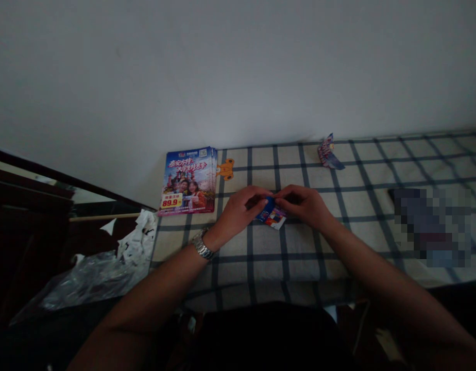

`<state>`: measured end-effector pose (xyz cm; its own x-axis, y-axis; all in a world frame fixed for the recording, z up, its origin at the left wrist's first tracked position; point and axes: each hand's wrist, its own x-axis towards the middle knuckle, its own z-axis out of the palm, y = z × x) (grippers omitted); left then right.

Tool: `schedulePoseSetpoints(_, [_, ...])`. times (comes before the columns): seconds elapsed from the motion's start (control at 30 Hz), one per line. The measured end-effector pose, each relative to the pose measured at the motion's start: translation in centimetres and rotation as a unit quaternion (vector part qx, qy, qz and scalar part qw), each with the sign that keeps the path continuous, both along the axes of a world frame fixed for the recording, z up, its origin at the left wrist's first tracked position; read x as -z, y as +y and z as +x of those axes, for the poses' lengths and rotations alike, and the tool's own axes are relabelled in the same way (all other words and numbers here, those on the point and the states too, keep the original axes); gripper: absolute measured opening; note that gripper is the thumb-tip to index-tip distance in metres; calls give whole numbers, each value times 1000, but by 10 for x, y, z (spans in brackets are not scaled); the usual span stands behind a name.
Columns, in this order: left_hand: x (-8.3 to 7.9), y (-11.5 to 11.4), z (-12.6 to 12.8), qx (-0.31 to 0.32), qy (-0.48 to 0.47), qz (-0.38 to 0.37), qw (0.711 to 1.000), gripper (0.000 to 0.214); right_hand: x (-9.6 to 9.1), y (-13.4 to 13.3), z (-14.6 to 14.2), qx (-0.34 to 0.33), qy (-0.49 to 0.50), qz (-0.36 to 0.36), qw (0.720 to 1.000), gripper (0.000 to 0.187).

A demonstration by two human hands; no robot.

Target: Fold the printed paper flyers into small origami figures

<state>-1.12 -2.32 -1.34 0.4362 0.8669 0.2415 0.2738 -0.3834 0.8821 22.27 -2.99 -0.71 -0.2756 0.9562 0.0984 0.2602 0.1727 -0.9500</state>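
Observation:
Near the middle of the checked tablecloth (261,268), a small folded flyer (275,218) with blue, purple and white print is pinched between both my hands. My left hand (243,206), with a metal watch at the wrist, grips its upper left side. Thumb and fingers of my right hand (303,203) close on its upper right edge, close to the left fingertips. Part of the paper is covered by the fingers. To the left lies a stack of printed flyers (189,180), blue at the top with pink lettering and "89.9".
A folded printed paper piece (329,153) stands near the wall. An orange bear figure (226,169) shows beside the stack. A blurred-out dark object (431,226) lies at right. Clear plastic (95,278) and torn white paper (139,239) are beyond the table's left edge.

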Motion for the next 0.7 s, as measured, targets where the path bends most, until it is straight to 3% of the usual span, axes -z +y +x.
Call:
schedulePoseSetpoints(0.27, [3, 3, -1, -27, -19, -14, 999, 19, 1, 1, 1, -20, 20, -2, 1000, 29])
schedulePoseSetpoints(0.7, [5, 4, -1, -21, -24, -11, 999, 23, 2, 2, 1, -24, 15, 16, 999, 23])
